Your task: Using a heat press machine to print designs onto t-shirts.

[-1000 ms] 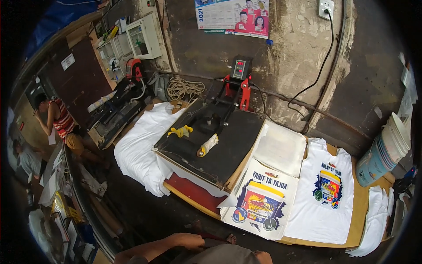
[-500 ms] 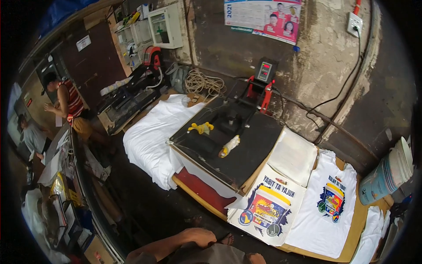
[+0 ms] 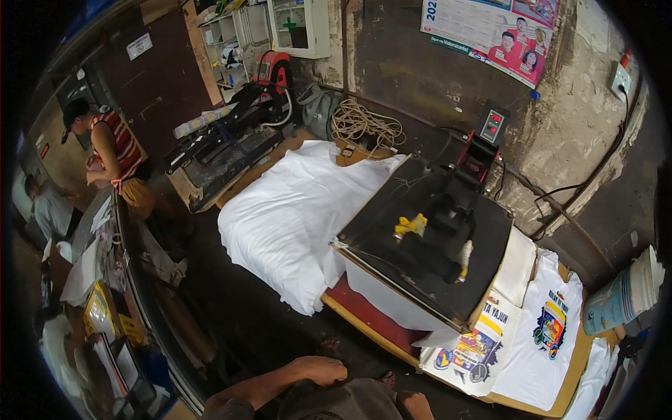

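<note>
Heat press stood untouched

White shirts lay leftmost. The left hand and right hand hung apart; I couldn't tell their grip. On the desk sat the press, then transfer sheets and a printed tank top.

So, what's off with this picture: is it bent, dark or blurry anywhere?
Head view: lens distortion bows the front edge of the long yellow board, and the corners go black; head view: the crumpled white cloth is bright, the dark grey floor murky; head view: the yellow wrapped handle on the flat black press looks soft.
</note>
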`<action>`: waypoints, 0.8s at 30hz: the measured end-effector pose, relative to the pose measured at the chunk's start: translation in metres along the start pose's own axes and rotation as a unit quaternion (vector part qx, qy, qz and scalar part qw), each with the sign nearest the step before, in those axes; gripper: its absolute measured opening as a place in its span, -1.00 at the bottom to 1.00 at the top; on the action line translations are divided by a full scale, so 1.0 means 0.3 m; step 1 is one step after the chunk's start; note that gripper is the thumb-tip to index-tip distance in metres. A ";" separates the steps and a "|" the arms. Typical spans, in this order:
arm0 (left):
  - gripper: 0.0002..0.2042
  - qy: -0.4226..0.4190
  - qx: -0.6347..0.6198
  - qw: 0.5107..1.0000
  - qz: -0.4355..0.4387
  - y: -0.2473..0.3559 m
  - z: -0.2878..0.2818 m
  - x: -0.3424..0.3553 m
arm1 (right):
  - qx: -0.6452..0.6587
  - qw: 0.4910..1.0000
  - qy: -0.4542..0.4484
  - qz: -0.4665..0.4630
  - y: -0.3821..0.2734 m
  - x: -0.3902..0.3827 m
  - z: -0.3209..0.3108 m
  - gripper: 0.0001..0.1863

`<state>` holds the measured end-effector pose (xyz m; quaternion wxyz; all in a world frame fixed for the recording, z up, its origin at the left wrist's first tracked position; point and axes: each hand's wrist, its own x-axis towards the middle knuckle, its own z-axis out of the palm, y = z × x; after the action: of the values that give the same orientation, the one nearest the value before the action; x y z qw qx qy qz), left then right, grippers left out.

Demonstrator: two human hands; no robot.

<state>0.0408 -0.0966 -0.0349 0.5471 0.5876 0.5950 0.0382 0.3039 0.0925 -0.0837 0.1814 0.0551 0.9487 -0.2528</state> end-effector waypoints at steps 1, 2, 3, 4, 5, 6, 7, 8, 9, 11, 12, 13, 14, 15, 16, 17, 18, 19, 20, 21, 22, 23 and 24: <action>-0.87 -0.014 0.005 1.000 -0.005 -0.035 -0.020 -0.028 | -0.004 1.000 0.003 -0.001 -0.033 0.033 0.004 -0.84; -0.87 -0.028 0.010 1.000 -0.009 -0.069 -0.036 -0.053 | -0.008 1.000 0.006 -0.002 -0.065 0.063 0.010 -0.84; -0.87 -0.034 0.013 0.999 -0.005 -0.112 -0.044 -0.077 | -0.012 1.000 0.009 -0.003 -0.097 0.091 0.018 -0.85; -0.86 -0.007 0.012 1.000 0.014 -0.163 -0.046 -0.102 | -0.015 1.000 0.012 -0.002 -0.129 0.116 0.026 -0.85; -0.85 0.020 0.011 0.999 0.032 -0.206 -0.047 -0.129 | -0.019 1.000 0.015 -0.002 -0.163 0.139 0.035 -0.86; -0.85 0.024 0.010 0.999 0.027 -0.243 -0.044 -0.180 | -0.019 1.000 0.016 -0.009 -0.169 0.190 0.056 -0.86; -0.84 0.023 0.003 0.999 0.024 -0.278 -0.053 -0.207 | -0.015 0.998 0.041 -0.041 -0.178 0.234 0.064 -0.85; -0.83 0.024 -0.004 1.000 0.020 -0.309 -0.059 -0.232 | -0.011 0.995 0.067 -0.074 -0.191 0.264 0.073 -0.85; -0.83 0.018 -0.001 1.000 0.023 -0.346 -0.052 -0.248 | -0.009 0.995 0.069 -0.068 -0.205 0.280 0.081 -0.85; -0.80 0.031 -0.017 0.997 0.064 -0.433 -0.039 -0.267 | 0.041 0.994 0.083 -0.057 -0.299 0.341 -0.018 -0.84; -0.80 0.028 -0.016 0.997 0.067 -0.469 -0.051 -0.270 | 0.041 0.994 0.084 -0.052 -0.300 0.363 -0.002 -0.84; -0.83 0.047 -0.018 0.994 0.097 -0.487 -0.070 -0.264 | 0.039 0.996 0.075 -0.040 -0.279 0.375 0.031 -0.80; -0.86 0.067 -0.020 0.990 0.125 -0.492 -0.097 -0.267 | 0.037 0.997 0.067 -0.030 -0.263 0.390 0.055 -0.76; -0.86 0.060 -0.018 0.989 0.131 -0.486 -0.119 -0.267 | 0.039 0.997 0.070 -0.021 -0.242 0.394 0.075 -0.76; -0.87 0.073 -0.003 0.992 0.104 -0.461 -0.150 -0.277 | 0.036 0.997 0.069 -0.007 -0.229 0.398 0.098 -0.74; -0.89 0.088 0.012 0.993 0.076 -0.445 -0.180 -0.289 | 0.033 0.997 0.068 0.005 -0.264 0.416 0.062 -0.71; -0.89 0.078 0.019 0.993 0.082 -0.430 -0.206 -0.303 | 0.068 0.994 0.081 0.014 -0.293 0.422 0.019 -0.66; -0.89 0.073 0.018 0.995 0.066 -0.407 -0.235 -0.315 | 0.072 0.993 0.091 0.028 -0.300 0.429 0.015 -0.66; -0.90 0.069 0.018 0.996 0.050 -0.397 -0.255 -0.315 | 0.053 0.994 0.084 0.045 -0.299 0.438 0.024 -0.67; -0.90 0.057 0.028 0.996 0.058 -0.427 -0.252 -0.300 | 0.036 0.994 0.078 0.062 -0.297 0.444 0.032 -0.69; -0.90 0.084 0.039 0.991 0.101 -0.485 -0.226 -0.283 | 0.041 0.993 0.087 0.075 -0.295 0.450 0.038 -0.69; -0.89 0.108 0.048 0.982 0.145 -0.505 -0.224 -0.277 | 0.073 0.992 0.079 0.073 -0.294 0.452 0.043 -0.69; -0.89 0.095 0.057 0.982 0.153 -0.520 -0.225 -0.269 | 0.104 0.989 0.072 0.070 -0.293 0.453 0.048 -0.69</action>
<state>-0.1322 -0.1639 -0.0665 0.4414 0.6952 0.5489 0.1432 0.1650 0.0109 -0.1056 0.1231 0.1580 0.9216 -0.3325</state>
